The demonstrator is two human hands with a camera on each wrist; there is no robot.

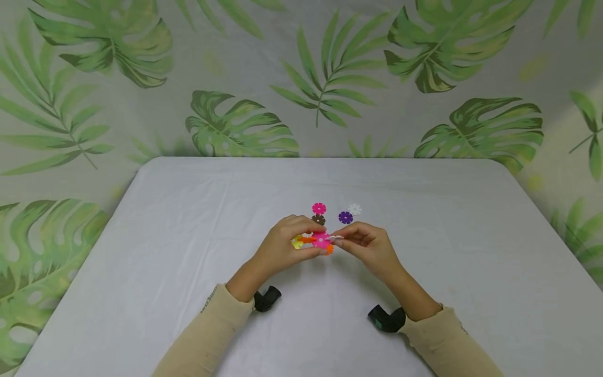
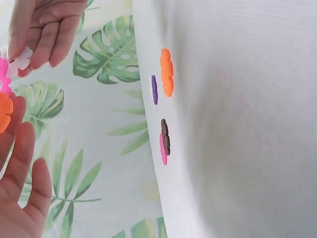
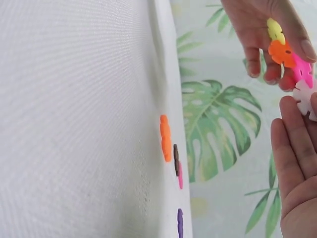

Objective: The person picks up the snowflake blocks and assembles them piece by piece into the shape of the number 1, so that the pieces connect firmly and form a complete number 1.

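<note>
the left hand (image 1: 283, 238) grips a bright pink, notched plastic-looking disc (image 1: 318, 243), joined to orange (image 3: 282, 53) and yellow (image 3: 275, 30) discs; the right hand (image 1: 371, 245) pinches a white notched disc (image 3: 303, 95) against its edge. pushing with slots misaligned could bend or pop those joints. beyond, loose pink (image 1: 319, 205), brown (image 1: 315, 220), purple (image 1: 342, 217) and white (image 1: 355, 211) discs rest on the white-covered table (image 1: 188, 209).

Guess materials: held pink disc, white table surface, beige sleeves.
Held pink disc: probably plastic, smooth-looking; bright uniform colour, clean-cut notches.
White table surface: likely woven cloth, matte; fine texture, faint wrinkles.
Beige sleeves: seemingly fabric, matte; soft creases, fibre unclear.
</note>
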